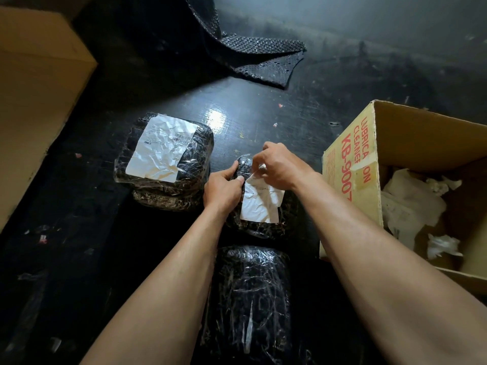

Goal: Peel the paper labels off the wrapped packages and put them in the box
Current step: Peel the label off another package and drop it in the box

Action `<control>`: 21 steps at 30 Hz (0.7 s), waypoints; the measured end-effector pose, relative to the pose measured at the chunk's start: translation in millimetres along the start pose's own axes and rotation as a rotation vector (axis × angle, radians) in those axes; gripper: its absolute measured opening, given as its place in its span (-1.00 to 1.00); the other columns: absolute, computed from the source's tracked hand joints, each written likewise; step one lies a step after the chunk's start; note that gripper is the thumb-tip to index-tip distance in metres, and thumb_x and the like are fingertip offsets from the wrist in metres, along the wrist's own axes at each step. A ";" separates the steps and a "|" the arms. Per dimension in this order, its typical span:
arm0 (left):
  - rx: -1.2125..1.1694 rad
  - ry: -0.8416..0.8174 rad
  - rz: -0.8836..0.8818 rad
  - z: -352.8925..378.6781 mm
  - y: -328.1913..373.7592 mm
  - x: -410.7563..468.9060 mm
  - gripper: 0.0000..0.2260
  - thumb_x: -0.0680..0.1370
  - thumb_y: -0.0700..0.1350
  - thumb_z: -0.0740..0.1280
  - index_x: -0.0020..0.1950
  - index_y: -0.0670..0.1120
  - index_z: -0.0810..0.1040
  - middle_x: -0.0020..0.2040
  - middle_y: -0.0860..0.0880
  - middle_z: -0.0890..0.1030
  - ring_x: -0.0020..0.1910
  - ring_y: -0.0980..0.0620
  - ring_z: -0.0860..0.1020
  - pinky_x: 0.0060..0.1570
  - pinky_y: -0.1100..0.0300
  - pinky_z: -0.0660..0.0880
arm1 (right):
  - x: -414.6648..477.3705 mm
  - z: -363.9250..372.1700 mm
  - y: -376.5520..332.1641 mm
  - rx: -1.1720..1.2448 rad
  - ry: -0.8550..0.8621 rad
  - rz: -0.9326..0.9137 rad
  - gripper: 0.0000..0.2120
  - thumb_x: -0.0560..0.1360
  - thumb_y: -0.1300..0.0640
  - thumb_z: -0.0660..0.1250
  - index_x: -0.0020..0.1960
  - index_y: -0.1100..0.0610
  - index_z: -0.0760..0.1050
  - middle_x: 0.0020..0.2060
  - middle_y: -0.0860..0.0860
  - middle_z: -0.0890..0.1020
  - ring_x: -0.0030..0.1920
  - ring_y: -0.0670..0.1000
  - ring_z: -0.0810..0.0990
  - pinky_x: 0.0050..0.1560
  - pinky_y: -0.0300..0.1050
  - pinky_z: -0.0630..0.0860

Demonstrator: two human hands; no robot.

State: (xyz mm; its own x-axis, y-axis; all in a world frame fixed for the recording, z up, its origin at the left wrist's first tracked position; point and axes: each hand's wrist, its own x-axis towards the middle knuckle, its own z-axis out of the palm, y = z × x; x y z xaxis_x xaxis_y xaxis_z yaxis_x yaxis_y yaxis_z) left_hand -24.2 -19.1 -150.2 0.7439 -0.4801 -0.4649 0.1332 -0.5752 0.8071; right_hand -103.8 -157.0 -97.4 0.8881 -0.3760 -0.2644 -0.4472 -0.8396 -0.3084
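Three black packages wrapped in clear film lie on the dark floor. The middle package [259, 227] carries a creased white paper label [259, 204]. My left hand [224, 189] grips that package's left edge, thumb pressed by the label's top corner. My right hand [279, 164] pinches the label's upper edge, which is lifted off the film. A bigger package [163, 185] to the left has a large white label [160, 148] stuck flat on top. The nearest package [250, 304] shows no label. The open cardboard box [350, 164] stands at the right with crumpled white paper [411, 204] inside.
A large closed cardboard carton [37, 96] fills the left side. A black perforated rubber mat [263, 59] lies folded on the floor at the back. Small scraps of paper and film litter the dark floor around the packages.
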 end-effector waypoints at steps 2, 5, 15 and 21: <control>-0.022 -0.008 0.004 -0.2 -0.5 0.9 -0.59 0.51 -0.09 0.43 0.35 0.16 0.59 0.19 0.10 0.68 0.04 0.11 0.60 0.17 0.20 0.49 | -4.9 3.2 0.9 0.014 0.046 -0.012 -0.92 0.52 0.15 0.42 -0.01 0.02 0.67 0.01 -0.01 0.49 0.06 0.05 0.42 0.00 -0.06 0.48; -0.002 0.021 0.010 0.9 -0.4 1.5 -0.60 0.51 -0.08 0.43 0.34 0.18 0.59 0.22 0.09 0.67 0.08 0.10 0.61 0.14 0.23 0.48 | -10.3 7.3 1.3 0.032 0.087 -0.023 -0.90 0.50 0.21 0.39 -0.07 0.08 0.67 -0.04 -0.01 0.59 0.04 0.04 0.47 -0.03 -0.14 0.42; 0.037 0.047 0.023 3.5 -3.9 4.3 -0.60 0.51 -0.03 0.43 0.33 0.23 0.58 0.22 0.08 0.67 0.19 0.03 0.62 0.18 0.22 0.48 | -25.0 3.7 -2.1 -0.042 0.048 -0.080 -0.91 0.55 0.05 0.34 0.06 -0.05 0.55 -0.15 -0.10 0.45 -0.04 0.01 0.42 -0.02 -0.02 0.46; -0.025 0.000 0.044 4.0 -9.4 7.0 -0.56 0.45 -0.01 0.45 0.32 0.21 0.59 0.21 0.07 0.68 0.17 0.08 0.63 0.27 0.09 0.53 | -23.1 1.0 -5.1 -0.096 -0.011 -0.048 -0.74 0.57 -0.14 0.31 0.25 -0.17 0.46 -0.09 -0.04 0.41 0.06 0.06 0.36 0.08 0.04 0.34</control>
State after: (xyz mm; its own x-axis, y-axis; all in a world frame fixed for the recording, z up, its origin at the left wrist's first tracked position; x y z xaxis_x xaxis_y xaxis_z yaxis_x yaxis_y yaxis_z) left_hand -22.8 -19.7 -162.4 0.7493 -0.5048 -0.4286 0.1166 -0.5366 0.8358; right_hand -122.1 -143.6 -90.6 0.9070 -0.3301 -0.2614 -0.3911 -0.8906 -0.2322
